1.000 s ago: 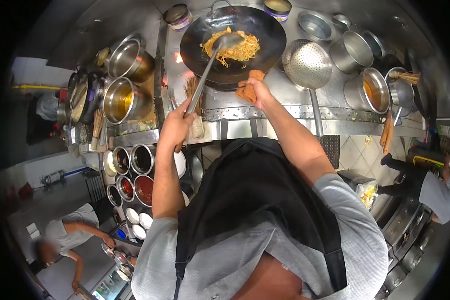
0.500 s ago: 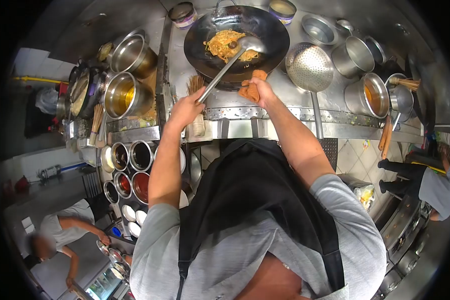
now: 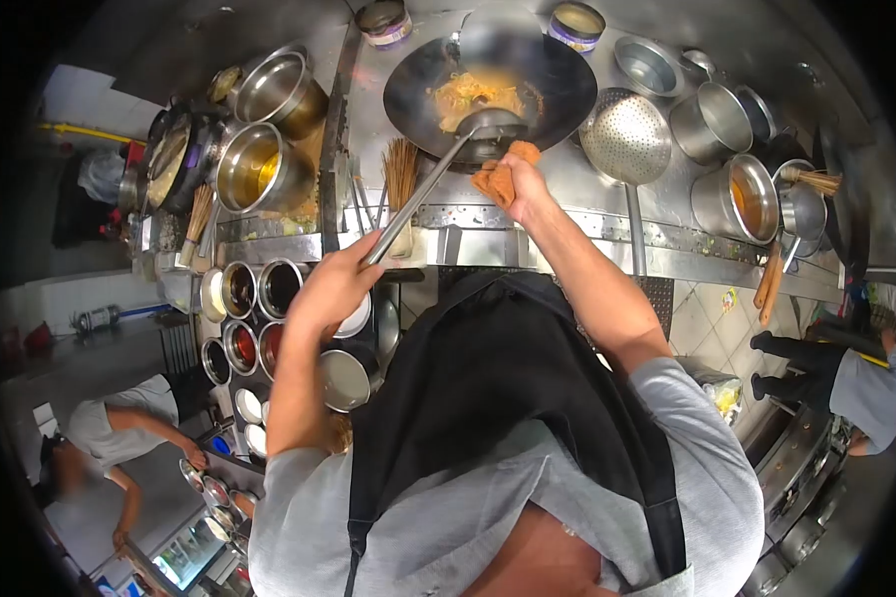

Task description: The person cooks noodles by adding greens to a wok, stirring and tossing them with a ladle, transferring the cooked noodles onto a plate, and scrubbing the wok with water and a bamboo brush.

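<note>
My left hand (image 3: 338, 282) is closed around the long handle of a ladle (image 3: 493, 123), whose bowl is over the near side of a dark wok (image 3: 562, 85). Noodles (image 3: 478, 98) lie in the wok, blurred in part by motion. My right hand (image 3: 526, 194) grips a folded orange cloth (image 3: 495, 182) against the wok's near edge; the cloth hides what is under it. The wok is tilted up at its far side, and a blurry pale patch covers part of its far wall.
A perforated strainer (image 3: 625, 139) rests right of the wok, near steel pots (image 3: 709, 124). Left are a pot of yellow oil (image 3: 249, 169), a bamboo brush (image 3: 400, 179) and several sauce containers (image 3: 239, 289). Two other people (image 3: 134, 423) work at lower left and far right.
My left hand has drawn back toward me with the ladle, its bowl now nearer the wok's near edge. The wok has tilted, and the noodles look blurred and shifted.
</note>
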A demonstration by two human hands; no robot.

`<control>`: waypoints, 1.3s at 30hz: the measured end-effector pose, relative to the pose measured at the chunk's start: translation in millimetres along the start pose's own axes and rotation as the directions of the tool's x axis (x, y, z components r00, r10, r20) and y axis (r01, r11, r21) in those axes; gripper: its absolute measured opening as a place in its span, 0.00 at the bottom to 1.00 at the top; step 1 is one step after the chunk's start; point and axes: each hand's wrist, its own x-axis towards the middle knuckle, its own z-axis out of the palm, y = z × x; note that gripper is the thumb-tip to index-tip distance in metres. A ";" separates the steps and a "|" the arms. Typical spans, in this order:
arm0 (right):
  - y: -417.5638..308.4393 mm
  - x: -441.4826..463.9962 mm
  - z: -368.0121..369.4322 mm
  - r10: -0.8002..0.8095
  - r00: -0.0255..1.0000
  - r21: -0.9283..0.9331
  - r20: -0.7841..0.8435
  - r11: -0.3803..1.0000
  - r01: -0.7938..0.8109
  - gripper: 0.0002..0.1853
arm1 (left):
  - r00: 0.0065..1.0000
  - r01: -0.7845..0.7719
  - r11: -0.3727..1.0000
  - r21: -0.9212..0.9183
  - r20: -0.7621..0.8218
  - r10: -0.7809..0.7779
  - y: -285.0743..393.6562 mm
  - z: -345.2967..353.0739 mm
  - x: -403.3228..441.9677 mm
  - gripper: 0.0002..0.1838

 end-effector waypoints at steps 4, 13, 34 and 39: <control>44.3 -44.8 -46.5 -0.053 0.998 -0.083 0.029 0.995 0.055 0.18 | 0.972 -0.091 0.996 0.001 -0.217 0.089 -6.1 52.2 31.6 0.30; 2.5 -31.6 -19.9 0.021 1.000 0.023 -0.004 1.000 -0.021 0.16 | 0.996 -0.008 0.997 0.081 -0.085 0.015 23.2 -1.8 -33.2 0.29; -10.8 -108.3 -22.1 -0.065 0.998 -0.096 -0.013 0.993 0.064 0.17 | 0.984 0.168 0.925 -0.341 0.009 -0.175 29.7 -18.7 -37.3 0.31; -0.3 -119.0 -38.6 -0.283 0.959 -0.298 0.033 0.913 0.279 0.16 | 0.975 0.164 0.747 -0.645 -0.009 -0.222 29.3 6.1 -25.6 0.35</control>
